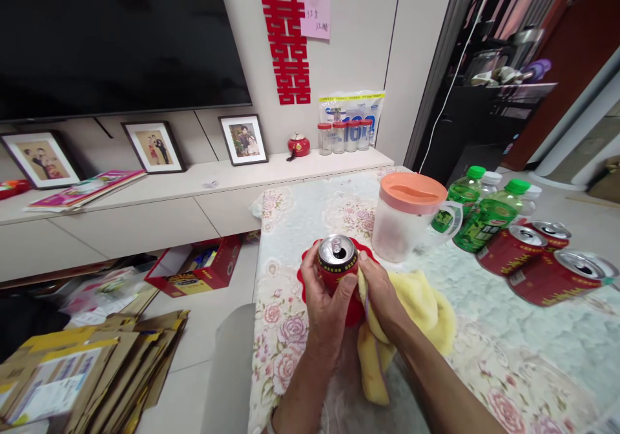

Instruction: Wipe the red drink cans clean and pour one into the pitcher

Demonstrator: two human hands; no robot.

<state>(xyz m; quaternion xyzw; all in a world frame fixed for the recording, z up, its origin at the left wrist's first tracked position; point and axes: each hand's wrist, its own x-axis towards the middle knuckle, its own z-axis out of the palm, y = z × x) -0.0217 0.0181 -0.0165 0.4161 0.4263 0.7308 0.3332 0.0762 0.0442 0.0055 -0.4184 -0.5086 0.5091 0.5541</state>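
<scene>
A red drink can [338,258] with an opened silver top stands upright in my left hand [327,301], whose fingers wrap round its left side and front. My right hand [380,292] is closed on a yellow cloth [426,308] and presses it to the can's right side. Part of the cloth hangs below that hand. Under the can lies a red scalloped mat [356,314], partly covered by my hands. Behind the cloth, a clear plastic pitcher [394,234] with an orange lid is on the table.
Several red cans [513,250] and green-capped bottles [491,211] stand at the right of the flower-patterned table [285,227]. A white cabinet [227,175] with photo frames [243,139] and glass jars [338,138] runs behind. Flattened cardboard [121,369] and a red box [194,266] lie at left.
</scene>
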